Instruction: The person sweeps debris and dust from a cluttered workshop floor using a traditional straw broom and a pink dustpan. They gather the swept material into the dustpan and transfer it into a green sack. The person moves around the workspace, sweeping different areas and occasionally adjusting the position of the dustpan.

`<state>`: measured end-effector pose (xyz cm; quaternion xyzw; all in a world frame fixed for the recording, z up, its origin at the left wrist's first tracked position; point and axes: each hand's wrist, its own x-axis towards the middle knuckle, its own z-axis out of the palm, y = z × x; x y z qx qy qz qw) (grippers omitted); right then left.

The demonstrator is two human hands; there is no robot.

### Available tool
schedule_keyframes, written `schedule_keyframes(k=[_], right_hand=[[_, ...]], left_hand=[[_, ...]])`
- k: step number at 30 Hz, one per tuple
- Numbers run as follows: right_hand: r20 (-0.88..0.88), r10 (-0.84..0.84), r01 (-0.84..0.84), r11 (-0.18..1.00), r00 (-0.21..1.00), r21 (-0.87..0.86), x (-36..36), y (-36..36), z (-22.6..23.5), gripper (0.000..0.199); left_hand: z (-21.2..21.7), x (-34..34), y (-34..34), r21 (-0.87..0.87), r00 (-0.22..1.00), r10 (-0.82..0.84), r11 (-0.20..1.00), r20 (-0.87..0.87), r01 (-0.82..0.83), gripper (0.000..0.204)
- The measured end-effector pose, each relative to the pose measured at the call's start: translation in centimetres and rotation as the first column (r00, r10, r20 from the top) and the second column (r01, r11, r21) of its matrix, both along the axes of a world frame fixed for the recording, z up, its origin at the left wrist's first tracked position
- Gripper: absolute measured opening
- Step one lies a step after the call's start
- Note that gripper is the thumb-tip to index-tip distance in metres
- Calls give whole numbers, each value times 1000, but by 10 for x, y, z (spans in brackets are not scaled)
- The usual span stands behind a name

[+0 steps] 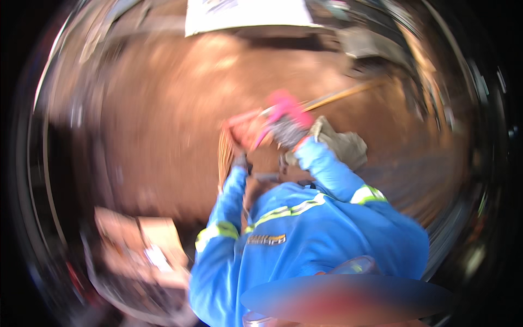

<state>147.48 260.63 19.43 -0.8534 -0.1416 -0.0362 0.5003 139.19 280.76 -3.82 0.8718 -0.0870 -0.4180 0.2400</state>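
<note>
The whole scene is smeared with motion blur, so only the larger shapes come through. Down at the lower left sits a heap of flat brownish boards (147, 245), their edges too soft to make out what lies among them. Moving rightward, a person in a blue jacket (305, 240) with yellow-green reflective bands fills the lower middle, both arms raised up and away toward a broad reddish-brown surface (163, 109). The left hand (239, 161), in a dark glove, is up beside a narrow ribbed tan piece (224, 155) that stands upright against that surface; the hand looks to be touching or gripping its right edge, but the blur hides whether the fingers are closed around it, so I cannot tell. Just to the right and a little higher, the right hand (289, 135), in a grey glove, is wrapped around a pink-handled tool (272, 111), whose reddish front end reaches left toward the top of the ribbed piece. Next to it on the right a pale grey glove or cloth (343, 144) bunches at the sleeve. Behind that, a long yellowish rod (343, 94) slants up to the right, and a white sheet (245, 13) hangs along the top edge.
</note>
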Motion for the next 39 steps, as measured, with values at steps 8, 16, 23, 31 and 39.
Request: schedule_keyframes(k=[8,16,23,31,39], right_hand=[[65,391,-155,504,918,-850,15,-140,-89,21],[-194,57,-129,915,979,-381,43,-160,-285,3],[-415,-305,274,952,857,-134,63,-157,-340,27],[-614,-189,218,976,767,-28,64,-152,-320,29],[-557,-44,-32,991,829,-127,102,-123,-276,40]], left_hand=[[-82,-76,48,361,705,704,680,-81,-638,45],[-381,-115,57,713,624,779,470,-58,-520,92],[-538,-140,75,772,687,717,370,116,-517,28],[-416,-171,36,275,602,779,626,-173,-730,58],[-292,-78,171,39,10,893,-9,451,-999,66]])
